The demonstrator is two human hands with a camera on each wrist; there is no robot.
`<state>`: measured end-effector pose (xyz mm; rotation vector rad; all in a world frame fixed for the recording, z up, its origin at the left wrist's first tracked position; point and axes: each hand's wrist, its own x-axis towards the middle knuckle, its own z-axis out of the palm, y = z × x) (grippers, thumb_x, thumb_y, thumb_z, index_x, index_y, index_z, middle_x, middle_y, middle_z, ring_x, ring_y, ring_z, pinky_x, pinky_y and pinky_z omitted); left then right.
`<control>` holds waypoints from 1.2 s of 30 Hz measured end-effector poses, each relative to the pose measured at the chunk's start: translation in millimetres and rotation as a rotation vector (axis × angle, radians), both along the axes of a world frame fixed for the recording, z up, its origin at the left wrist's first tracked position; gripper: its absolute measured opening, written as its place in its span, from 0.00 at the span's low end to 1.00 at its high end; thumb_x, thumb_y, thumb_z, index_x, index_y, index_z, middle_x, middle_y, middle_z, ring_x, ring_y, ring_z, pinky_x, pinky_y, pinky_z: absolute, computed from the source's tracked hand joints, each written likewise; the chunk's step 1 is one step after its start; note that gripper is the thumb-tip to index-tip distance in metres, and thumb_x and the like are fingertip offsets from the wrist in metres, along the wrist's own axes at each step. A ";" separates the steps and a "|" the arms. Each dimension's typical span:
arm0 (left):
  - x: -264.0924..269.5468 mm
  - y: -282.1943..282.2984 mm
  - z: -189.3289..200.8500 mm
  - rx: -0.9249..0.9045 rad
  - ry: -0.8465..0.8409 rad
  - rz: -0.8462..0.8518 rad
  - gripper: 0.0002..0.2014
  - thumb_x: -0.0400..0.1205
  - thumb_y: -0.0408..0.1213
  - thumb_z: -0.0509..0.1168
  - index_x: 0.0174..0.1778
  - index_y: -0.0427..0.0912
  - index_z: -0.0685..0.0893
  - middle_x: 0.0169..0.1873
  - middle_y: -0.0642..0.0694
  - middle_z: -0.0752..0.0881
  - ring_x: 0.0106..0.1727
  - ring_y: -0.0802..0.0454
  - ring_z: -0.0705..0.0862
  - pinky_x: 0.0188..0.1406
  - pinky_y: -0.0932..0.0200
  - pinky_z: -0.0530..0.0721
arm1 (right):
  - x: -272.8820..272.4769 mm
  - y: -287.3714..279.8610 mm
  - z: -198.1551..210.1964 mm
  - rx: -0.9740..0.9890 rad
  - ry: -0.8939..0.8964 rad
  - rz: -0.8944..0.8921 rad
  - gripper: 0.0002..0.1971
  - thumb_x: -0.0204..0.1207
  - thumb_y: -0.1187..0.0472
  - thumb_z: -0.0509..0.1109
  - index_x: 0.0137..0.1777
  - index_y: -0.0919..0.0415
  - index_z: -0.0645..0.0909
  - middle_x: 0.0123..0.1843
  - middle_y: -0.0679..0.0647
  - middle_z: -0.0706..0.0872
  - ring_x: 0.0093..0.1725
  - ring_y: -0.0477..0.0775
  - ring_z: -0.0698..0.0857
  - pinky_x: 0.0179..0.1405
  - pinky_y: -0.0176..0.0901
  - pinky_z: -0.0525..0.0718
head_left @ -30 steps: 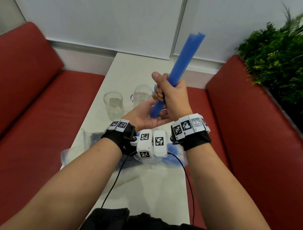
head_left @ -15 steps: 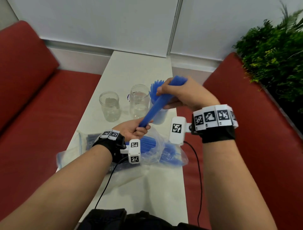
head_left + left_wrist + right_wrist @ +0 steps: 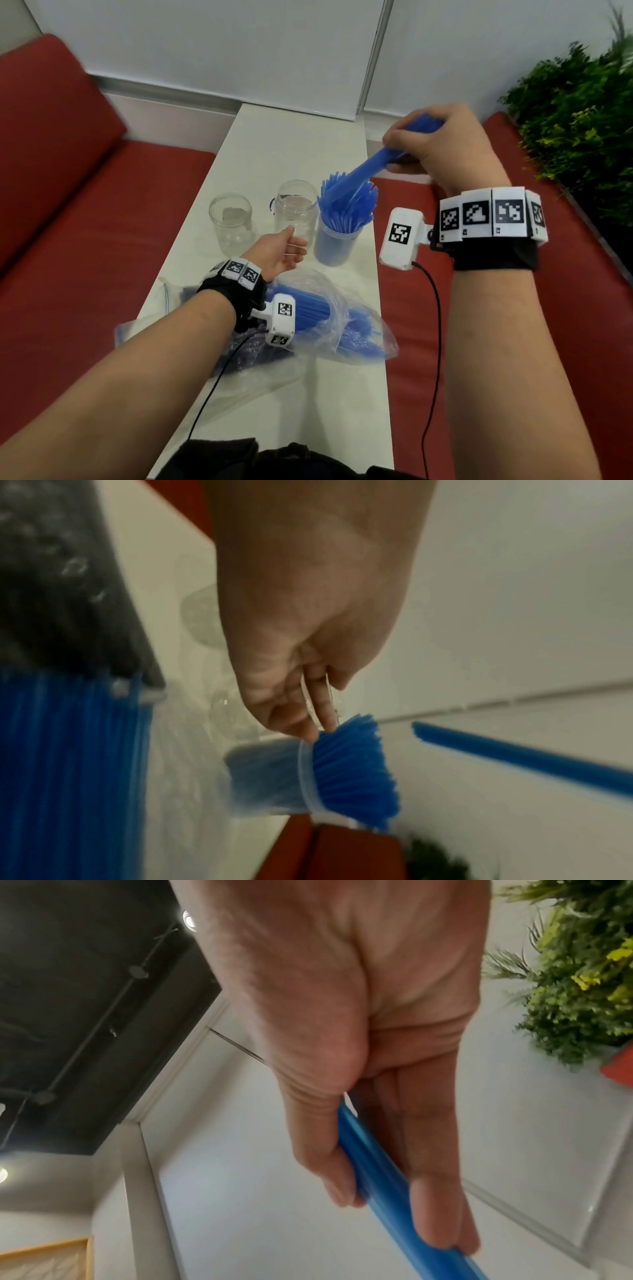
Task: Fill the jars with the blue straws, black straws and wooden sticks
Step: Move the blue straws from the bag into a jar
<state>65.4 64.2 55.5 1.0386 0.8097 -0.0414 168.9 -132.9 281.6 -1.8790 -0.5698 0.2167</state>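
Note:
My right hand [image 3: 428, 147] grips a bundle of blue straws [image 3: 376, 162] and holds it slanted, its lower end among the blue straws standing in the right jar [image 3: 334, 245]. In the right wrist view the thumb and fingers [image 3: 431, 1191] wrap the bundle of blue straws [image 3: 383, 1183]. My left hand [image 3: 279, 251] hovers with relaxed fingers just in front of the middle jar [image 3: 296, 209], holding nothing. The left wrist view shows the left hand's fingers [image 3: 308, 712] near the straw-filled jar [image 3: 274, 780]. A third clear jar [image 3: 231, 222] stands to the left.
A clear plastic bag [image 3: 329, 318] with more blue straws lies on the white table [image 3: 294, 404] under my left wrist. A bag of dark straws [image 3: 253, 349] lies beside it. Red benches [image 3: 85, 240] flank the table; a green plant [image 3: 579, 116] is at right.
My left hand let go of the bundle's lower end and opened near the middle jar. My right hand swung the bundle right and down into the straw-filled jar.

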 end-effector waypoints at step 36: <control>-10.3 -41.1 -74.8 1.652 0.314 -1.519 0.14 0.87 0.29 0.59 0.67 0.36 0.80 0.64 0.39 0.82 0.64 0.41 0.83 0.62 0.51 0.83 | 49.5 95.0 -220.6 -1.005 -0.457 0.051 0.42 0.87 0.33 0.44 0.90 0.63 0.44 0.91 0.59 0.47 0.90 0.62 0.40 0.87 0.62 0.36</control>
